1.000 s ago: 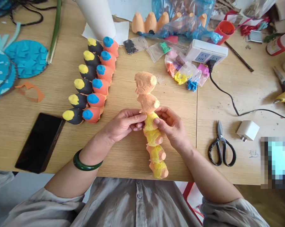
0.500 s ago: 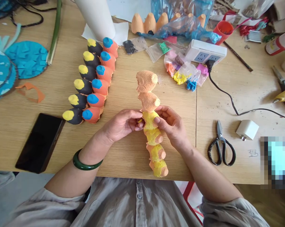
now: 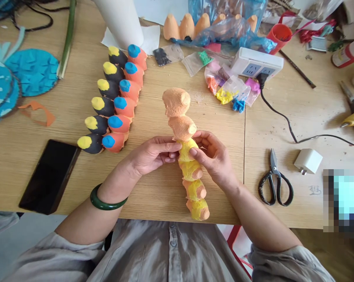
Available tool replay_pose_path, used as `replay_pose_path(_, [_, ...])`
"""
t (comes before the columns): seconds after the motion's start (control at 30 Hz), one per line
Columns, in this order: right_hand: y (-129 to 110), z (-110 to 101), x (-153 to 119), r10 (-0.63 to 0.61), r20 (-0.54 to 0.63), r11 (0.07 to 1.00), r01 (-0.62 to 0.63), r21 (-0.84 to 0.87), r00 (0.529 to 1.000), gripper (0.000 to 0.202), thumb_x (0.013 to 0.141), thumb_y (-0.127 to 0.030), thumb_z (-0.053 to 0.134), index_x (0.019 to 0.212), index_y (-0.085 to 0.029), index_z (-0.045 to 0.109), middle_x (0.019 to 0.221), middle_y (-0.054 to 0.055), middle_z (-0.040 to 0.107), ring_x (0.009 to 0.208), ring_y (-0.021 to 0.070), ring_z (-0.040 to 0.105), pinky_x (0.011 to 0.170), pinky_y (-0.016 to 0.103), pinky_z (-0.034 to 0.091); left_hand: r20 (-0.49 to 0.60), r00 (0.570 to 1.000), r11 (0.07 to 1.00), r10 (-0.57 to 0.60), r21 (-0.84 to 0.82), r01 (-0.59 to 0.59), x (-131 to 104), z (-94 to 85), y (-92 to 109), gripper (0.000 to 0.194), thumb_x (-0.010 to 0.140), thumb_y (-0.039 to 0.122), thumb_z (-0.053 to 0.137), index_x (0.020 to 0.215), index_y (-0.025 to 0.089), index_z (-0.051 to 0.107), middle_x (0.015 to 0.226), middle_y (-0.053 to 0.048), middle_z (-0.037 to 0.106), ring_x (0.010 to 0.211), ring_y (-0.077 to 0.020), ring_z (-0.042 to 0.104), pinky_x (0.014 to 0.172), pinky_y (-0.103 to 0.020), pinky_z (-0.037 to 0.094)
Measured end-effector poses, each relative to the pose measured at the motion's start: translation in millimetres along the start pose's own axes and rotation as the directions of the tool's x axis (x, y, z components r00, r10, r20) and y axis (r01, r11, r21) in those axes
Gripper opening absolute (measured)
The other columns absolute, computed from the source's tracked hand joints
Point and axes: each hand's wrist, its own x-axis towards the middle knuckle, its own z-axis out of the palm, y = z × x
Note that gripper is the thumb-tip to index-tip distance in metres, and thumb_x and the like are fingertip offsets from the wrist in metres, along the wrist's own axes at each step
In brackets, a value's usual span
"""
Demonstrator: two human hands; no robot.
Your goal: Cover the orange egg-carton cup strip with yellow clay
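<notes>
An orange egg carton strip (image 3: 182,127) is held upright in front of me, its lower cups coated in yellow clay (image 3: 191,170) and its top two bare. My right hand (image 3: 216,160) grips it from the right, the thumb lying on the uppermost yellow cup. From the left, my left hand (image 3: 153,154) pinches the edge of that same cup, thumb on top and fingers curled below. Whether clay is also in the left fingers is hidden. To the left lies a finished-looking carton piece (image 3: 124,105), black and red-orange with yellow and blue tips.
A black phone (image 3: 49,176) lies at left. On the right are scissors (image 3: 273,178), a white charger (image 3: 308,160) and a power strip (image 3: 257,64) with its cord. Bags of coloured clay (image 3: 226,92) and another orange carton (image 3: 171,27) sit toward the back.
The strip's top has tilted left. My left thumb has moved right onto the yellow cup, and the small yellow bit seen at the left fingertips is now hidden.
</notes>
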Motion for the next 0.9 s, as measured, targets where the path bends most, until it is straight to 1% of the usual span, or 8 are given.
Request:
replay_pose_path(0.13, [-0.8, -0.2, -0.3, -0.003, -0.009, 1.0, 0.003, -0.01, 1.0, 0.052, 0.077, -0.055, 0.091, 0.11, -0.023, 0.066, 0.102, 0.004, 0.071, 0.089, 0.017, 0.064, 0.081, 0.031, 0.057, 0.0, 1.0, 1.0, 0.005, -0.018, -0.005, -1.0, 3.3, 1.9, 0.029, 0.066, 0.03, 0.099, 0.07, 0.011, 0.079, 0.065, -0.001, 0.057, 0.06, -0.0056, 0.048, 0.052, -0.014, 0.043])
replay_pose_path(0.27, [-1.4, -1.6, 1.0, 0.008, -0.035, 0.998, -0.01, -0.055, 0.999, 0.055, 0.076, -0.061, 0.089, 0.11, -0.024, 0.066, 0.102, 0.004, 0.072, 0.092, 0.0198, 0.067, 0.084, 0.034, 0.06, -0.049, 0.999, 0.998, 0.015, -0.063, -0.018, -1.3, 6.4, 2.5, 0.03, 0.067, 0.033, 0.097, 0.071, 0.011, 0.077, 0.062, -0.001, 0.057, 0.06, -0.0079, 0.05, 0.053, -0.016, 0.046])
replay_pose_path(0.43, [-0.1, -2.0, 2.1, 0.015, -0.045, 0.999, -0.016, -0.032, 0.999, 0.055, 0.073, -0.06, 0.092, 0.109, -0.027, 0.067, 0.104, 0.004, 0.073, 0.093, 0.0207, 0.068, 0.085, 0.034, 0.061, -0.054, 0.997, 0.998, 0.052, -0.02, -0.053, 0.1, 6.5, -0.8, 0.034, 0.07, 0.034, 0.098, 0.067, 0.01, 0.073, 0.059, 0.0, 0.053, 0.058, -0.0071, 0.048, 0.052, -0.016, 0.043])
replay_pose_path(0.57, [-0.1, -0.9, 2.1, 0.01, -0.028, 1.0, -0.011, -0.02, 1.0, 0.055, 0.073, -0.059, 0.092, 0.109, -0.026, 0.066, 0.102, 0.004, 0.072, 0.091, 0.0192, 0.066, 0.083, 0.033, 0.059, -0.024, 0.998, 0.998, 0.059, -0.014, -0.059, 1.0, 6.2, -1.3, 0.033, 0.07, 0.034, 0.098, 0.068, 0.01, 0.074, 0.06, 0.001, 0.051, 0.058, -0.0061, 0.045, 0.052, -0.016, 0.04])
replay_pose_path(0.67, [-1.1, 1.0, 0.8, 0.016, -0.033, 0.999, -0.018, -0.042, 0.999, 0.056, 0.073, -0.06, 0.091, 0.109, -0.027, 0.065, 0.105, 0.004, 0.073, 0.091, 0.0204, 0.066, 0.083, 0.035, 0.059, -0.025, 0.998, 0.998, 0.056, -0.003, -0.056, 1.1, 6.2, -1.1, 0.03, 0.07, 0.033, 0.095, 0.069, 0.011, 0.074, 0.06, 0.001, 0.051, 0.059, -0.0074, 0.045, 0.052, -0.017, 0.04])
replay_pose_path(0.73, [-1.2, 2.7, -0.6, 0.015, -0.047, 0.998, -0.018, -0.068, 0.999, 0.056, 0.072, -0.06, 0.092, 0.109, -0.028, 0.065, 0.103, 0.004, 0.072, 0.091, 0.0213, 0.066, 0.08, 0.035, 0.059, -0.033, 0.998, 0.998, 0.059, 0.027, -0.058, 1.3, 6.0, -1.6, 0.03, 0.07, 0.034, 0.094, 0.069, 0.012, 0.074, 0.062, 0.0, 0.053, 0.059, -0.0082, 0.045, 0.052, -0.019, 0.039])
replay_pose_path(0.8, [-0.6, 4.6, -2.1, -0.001, -0.06, 0.996, -0.005, -0.093, 0.998, 0.056, 0.072, -0.059, 0.093, 0.109, -0.027, 0.065, 0.098, 0.003, 0.071, 0.088, 0.0209, 0.066, 0.076, 0.034, 0.058, -0.031, 0.997, 0.995, 0.076, 0.066, -0.073, 1.9, 6.2, -2.8, 0.031, 0.07, 0.036, 0.094, 0.069, 0.013, 0.074, 0.063, 0.0, 0.053, 0.059, -0.0077, 0.043, 0.051, -0.02, 0.035])
replay_pose_path(0.9, [0.7, 7.2, -3.8, -0.017, -0.073, 0.993, 0.009, -0.119, 0.997, 0.055, 0.073, -0.057, 0.093, 0.11, -0.026, 0.065, 0.097, 0.003, 0.07, 0.083, 0.0195, 0.065, 0.073, 0.034, 0.059, -0.02, 0.994, 0.99, 0.106, 0.098, -0.103, 3.1, 7.9, -5.2, 0.035, 0.071, 0.041, 0.095, 0.067, 0.013, 0.072, 0.058, 0.003, 0.047, 0.055, -0.0063, 0.034, 0.049, -0.021, 0.028])
